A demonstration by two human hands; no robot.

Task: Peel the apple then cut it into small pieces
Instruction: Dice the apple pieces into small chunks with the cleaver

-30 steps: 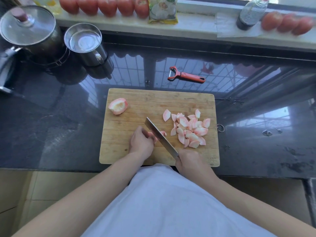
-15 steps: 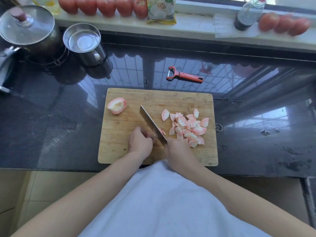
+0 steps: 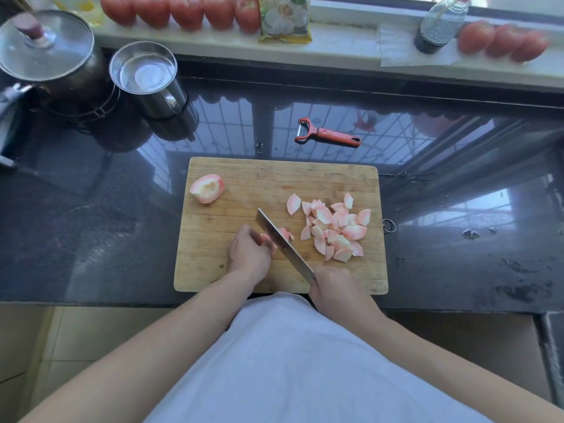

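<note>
A wooden cutting board lies on the dark counter. My left hand curls over a small peeled apple piece near the board's middle. My right hand grips the handle of a knife, whose blade slants up-left across that piece, right beside my left fingertips. A pile of several pink-white cut apple pieces sits to the right of the blade. A larger peeled apple chunk rests at the board's upper left.
A red peeler lies on the counter behind the board. A steel mug and a lidded pot stand at the back left. Tomatoes, a packet and a bottle line the windowsill.
The knife and my right hand moved forward half a second ago, then drew back toward me. My left hand stayed on the apple piece.
</note>
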